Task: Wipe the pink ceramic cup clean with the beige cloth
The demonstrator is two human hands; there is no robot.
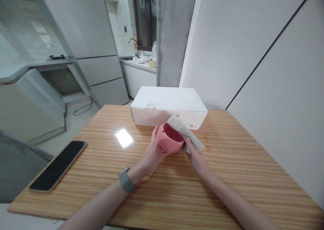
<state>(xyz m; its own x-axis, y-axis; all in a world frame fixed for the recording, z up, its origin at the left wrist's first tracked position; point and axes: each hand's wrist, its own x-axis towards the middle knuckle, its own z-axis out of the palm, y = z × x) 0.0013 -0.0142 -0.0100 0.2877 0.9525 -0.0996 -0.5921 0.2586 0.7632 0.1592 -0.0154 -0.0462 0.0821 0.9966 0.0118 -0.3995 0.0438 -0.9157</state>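
Note:
My left hand [153, 152] grips a pink bowl [169, 140], holding it tilted just above the wooden table [101, 162], its opening facing away from me. A beige cloth [186, 132] is draped over the bowl's right rim, and my right hand [194, 155] holds it there against the bowl's side. A grey watch sits on my left wrist.
A white closed box [168, 105] lies on the table right behind the bowl. A dark phone [58, 166] rests face up near the table's left edge. A white wall runs along the right side. Cabinets and a sink counter stand farther back.

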